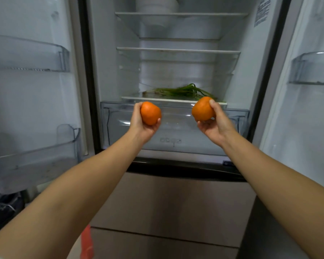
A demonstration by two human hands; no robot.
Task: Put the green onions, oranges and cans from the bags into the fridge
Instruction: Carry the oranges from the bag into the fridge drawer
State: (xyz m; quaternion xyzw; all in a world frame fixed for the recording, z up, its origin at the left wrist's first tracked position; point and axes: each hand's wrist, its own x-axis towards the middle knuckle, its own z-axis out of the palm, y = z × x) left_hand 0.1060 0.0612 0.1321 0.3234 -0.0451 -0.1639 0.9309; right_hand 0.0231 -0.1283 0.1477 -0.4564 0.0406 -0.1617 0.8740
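Left arm: bare, extended fwd and up from lower left edge, elbow nearly straight.
Left wrist: bent slightly back, palm turned up and inward.
Left grip (143, 122): fingers curled round an orange (150, 113), which is cupped from below and from the left; thumb is seen along its left side, fingertips at its lower right.
Right arm: bare, extended fwd from lower right edge, approx. mirrored to the left.
Right wrist: angled inward, palm turned to the left.
Right grip (216, 122): a second orange (203, 108) is held; thumb is pressed on its upper right, fingers curled beneath.
Spacing: hands are held well apart, at roughly equal height.
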